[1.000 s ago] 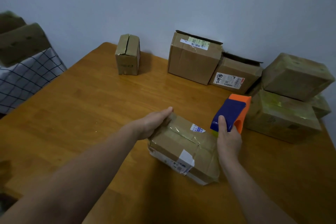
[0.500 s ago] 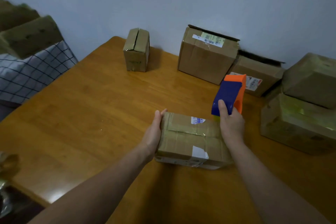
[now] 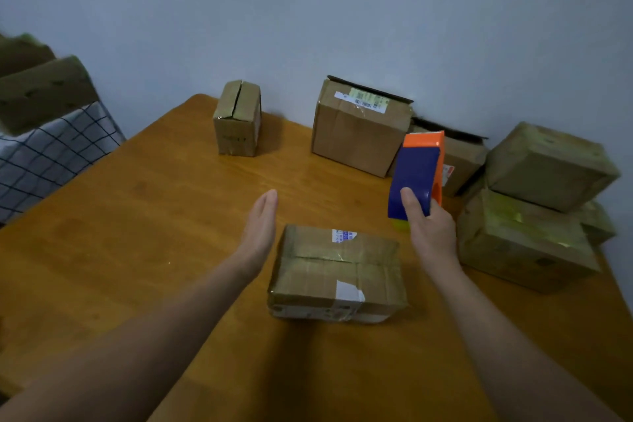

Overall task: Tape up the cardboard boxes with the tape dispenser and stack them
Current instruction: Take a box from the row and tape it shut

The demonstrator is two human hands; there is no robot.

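Taped box (image 3: 337,271) lies flat on table (image 3: 137,233), centre, between the two hands. Left hand (image 3: 260,226): fingers straight and together, palm toward the box, just beside its left edge, no contact visible. Right hand (image 3: 431,233): curled round blue-and-orange tape dispenser (image 3: 416,175), held clear of the table just past the box's far right corner. Stacked boxes (image 3: 527,240) sit near, to the right.

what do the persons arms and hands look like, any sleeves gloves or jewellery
Both are bare. The left hand and right hand wear no gloves, and no rings show. The left forearm and right forearm show no sleeve, watch or bracelet up to the picture's edge.
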